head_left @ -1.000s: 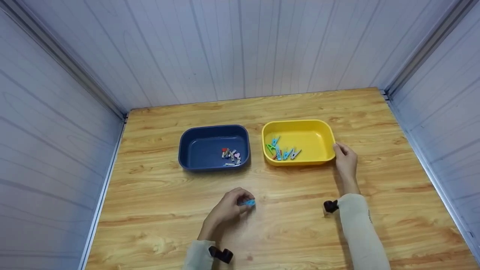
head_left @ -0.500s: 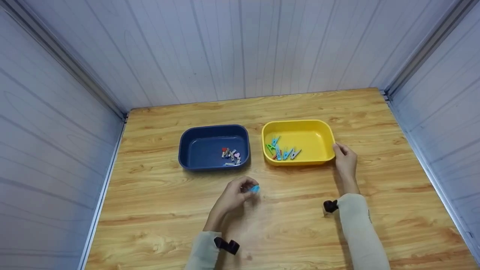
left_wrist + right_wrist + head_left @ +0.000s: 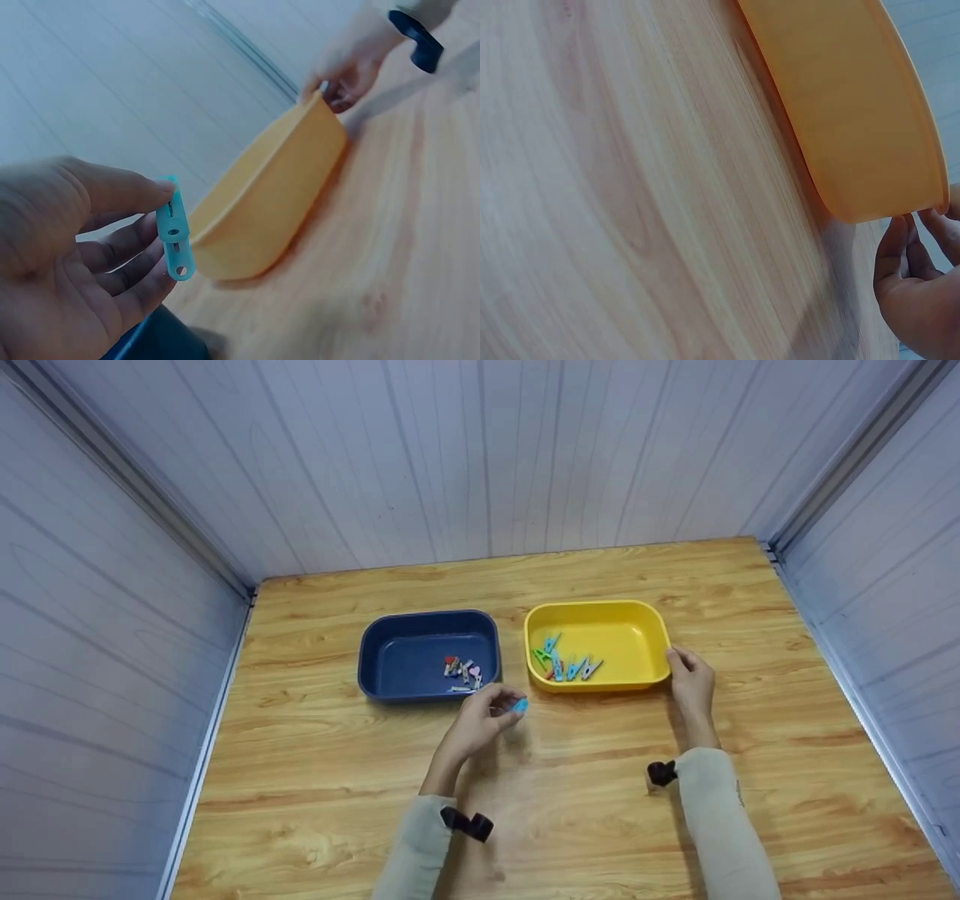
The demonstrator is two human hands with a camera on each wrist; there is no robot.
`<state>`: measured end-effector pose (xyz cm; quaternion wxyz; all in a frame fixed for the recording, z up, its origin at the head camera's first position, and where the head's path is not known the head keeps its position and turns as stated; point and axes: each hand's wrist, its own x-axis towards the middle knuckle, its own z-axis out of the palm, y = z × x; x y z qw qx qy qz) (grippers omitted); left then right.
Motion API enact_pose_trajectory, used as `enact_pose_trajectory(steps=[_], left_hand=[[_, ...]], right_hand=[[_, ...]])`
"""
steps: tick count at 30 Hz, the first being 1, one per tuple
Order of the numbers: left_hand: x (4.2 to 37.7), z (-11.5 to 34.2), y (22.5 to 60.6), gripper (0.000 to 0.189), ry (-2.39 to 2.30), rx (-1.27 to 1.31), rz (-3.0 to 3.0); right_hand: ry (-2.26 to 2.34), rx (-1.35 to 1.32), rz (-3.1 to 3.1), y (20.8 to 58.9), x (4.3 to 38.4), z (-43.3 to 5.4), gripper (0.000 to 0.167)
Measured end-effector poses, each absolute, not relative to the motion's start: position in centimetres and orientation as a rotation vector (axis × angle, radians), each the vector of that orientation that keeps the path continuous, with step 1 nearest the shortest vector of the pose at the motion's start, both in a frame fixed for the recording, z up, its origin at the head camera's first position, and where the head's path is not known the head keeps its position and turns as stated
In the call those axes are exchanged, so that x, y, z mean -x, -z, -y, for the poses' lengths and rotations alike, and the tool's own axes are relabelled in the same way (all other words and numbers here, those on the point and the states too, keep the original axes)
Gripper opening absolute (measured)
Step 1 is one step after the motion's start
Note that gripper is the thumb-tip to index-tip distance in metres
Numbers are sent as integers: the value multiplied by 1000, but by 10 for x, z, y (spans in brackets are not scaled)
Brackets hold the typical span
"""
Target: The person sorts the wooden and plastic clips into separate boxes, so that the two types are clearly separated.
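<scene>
Between thumb and fingers, my left hand (image 3: 480, 720) pinches a light blue clothespin (image 3: 175, 234). It is above the table, by the front right corner of the navy blue bin (image 3: 405, 690) and short of the yellow bin (image 3: 600, 686). My right hand (image 3: 691, 682) grips the yellow bin's right rim, thumb and fingers at its edge in the right wrist view. Several blue, green and other plastic clothespins (image 3: 576, 668) lie in the yellow bin's left part. Small wooden clothespins (image 3: 465, 671), some with a red or pink heart, lie in the navy bin's right part.
Both bins stand side by side on a wood-grain table (image 3: 585, 810), a narrow gap between them. Pale panel walls (image 3: 480, 457) enclose the table at the back and both sides. A black wrist camera (image 3: 469, 823) sits on the left sleeve.
My left hand has moved forward and slightly right with the blue clothespin, from mid-table up to the navy bin's front corner. My right hand and both bins have stayed put.
</scene>
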<state>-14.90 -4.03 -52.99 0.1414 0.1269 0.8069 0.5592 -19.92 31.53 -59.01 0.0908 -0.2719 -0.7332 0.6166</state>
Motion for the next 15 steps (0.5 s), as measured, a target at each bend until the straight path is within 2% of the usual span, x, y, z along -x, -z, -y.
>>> enact_pose_trajectory(steps=[15], left_hand=[[186,9,513,23,-1688,-215,-2281]], right_hand=[[-1754,749,2270,590,197,-318,45]])
